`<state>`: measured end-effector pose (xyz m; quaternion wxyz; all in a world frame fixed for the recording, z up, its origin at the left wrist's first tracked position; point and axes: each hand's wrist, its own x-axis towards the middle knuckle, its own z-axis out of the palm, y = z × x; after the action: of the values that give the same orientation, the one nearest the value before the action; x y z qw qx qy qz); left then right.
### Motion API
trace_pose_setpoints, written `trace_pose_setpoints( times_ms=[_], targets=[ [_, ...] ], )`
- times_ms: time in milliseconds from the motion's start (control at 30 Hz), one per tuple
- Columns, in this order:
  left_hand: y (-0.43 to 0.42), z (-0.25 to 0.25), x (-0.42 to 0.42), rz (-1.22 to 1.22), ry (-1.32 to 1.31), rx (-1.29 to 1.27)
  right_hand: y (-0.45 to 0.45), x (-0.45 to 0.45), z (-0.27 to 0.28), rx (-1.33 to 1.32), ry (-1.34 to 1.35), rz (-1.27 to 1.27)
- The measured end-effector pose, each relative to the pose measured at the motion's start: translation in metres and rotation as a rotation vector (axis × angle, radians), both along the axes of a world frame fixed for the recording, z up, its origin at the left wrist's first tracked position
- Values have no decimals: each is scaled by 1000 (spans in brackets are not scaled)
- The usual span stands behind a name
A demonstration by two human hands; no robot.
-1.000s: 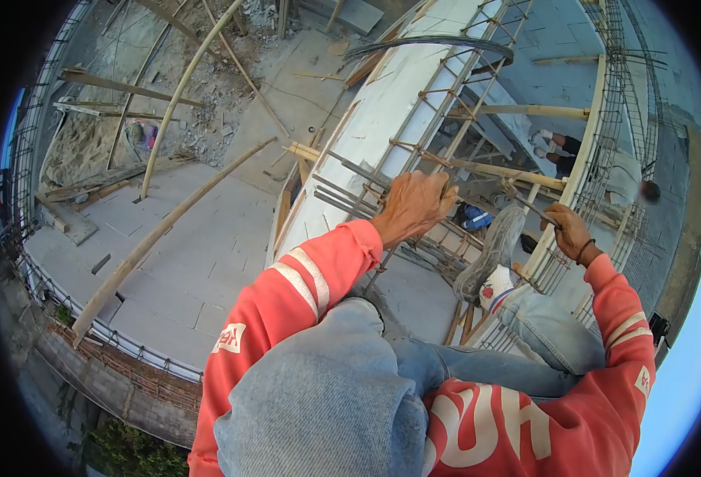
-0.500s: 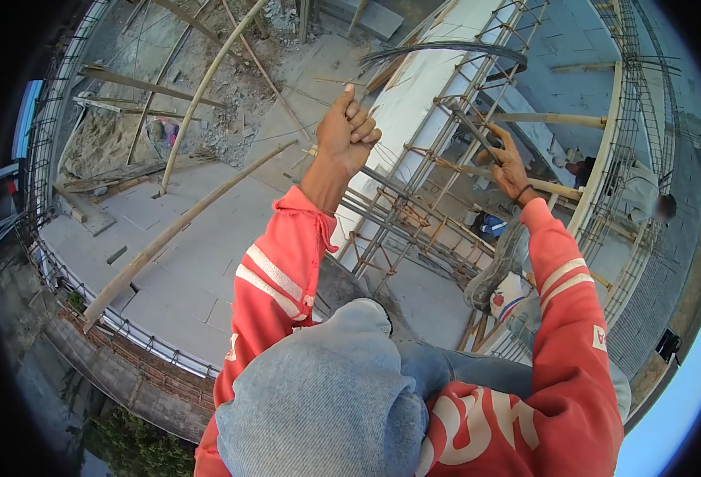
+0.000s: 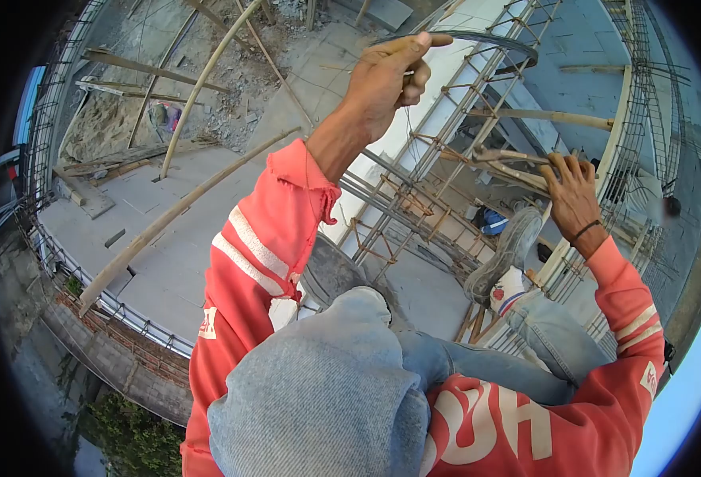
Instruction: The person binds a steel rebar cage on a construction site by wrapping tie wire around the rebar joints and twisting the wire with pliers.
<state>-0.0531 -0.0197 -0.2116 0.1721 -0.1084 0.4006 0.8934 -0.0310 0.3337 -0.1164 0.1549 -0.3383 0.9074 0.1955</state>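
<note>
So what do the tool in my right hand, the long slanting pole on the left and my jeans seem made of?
Tool: probably steel, dull brownish-grey, perhaps rusty, judging by its slim, dark arms. Pole: likely bare, matt wood, given its tan colour. Jeans: faded blue denim, by the fine ribbed weave.

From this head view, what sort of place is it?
Most likely a building site with work under way: a tied rebar cage, rough timber pole and broken rubble all show.
</note>
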Motion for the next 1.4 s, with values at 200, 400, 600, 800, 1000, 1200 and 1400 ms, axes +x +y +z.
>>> trace_pose_setpoints(
  times_ms=[200,400,600,800,1000,1200,1400],
  targets=[
    [-3,30,-53,28,-45,341,-31,36,0,204,-110,179],
    [-10,35,-42,34,-74,342,-58,41,-21,177,-147,159],
    [-1,34,-42,44,-14,437,-68,34,-20,180,-164,182],
    [-9,9,-54,164,-76,584,-64,39,-24,147,-157,199],
    [-16,-2,-53,313,-184,643,-74,43,-26,132,-110,176],
    [3,22,-51,151,-125,622,-89,28,-21,117,-40,275],
    [12,33,-52,77,-97,606,-97,25,-15,156,-90,316]
  ],
)
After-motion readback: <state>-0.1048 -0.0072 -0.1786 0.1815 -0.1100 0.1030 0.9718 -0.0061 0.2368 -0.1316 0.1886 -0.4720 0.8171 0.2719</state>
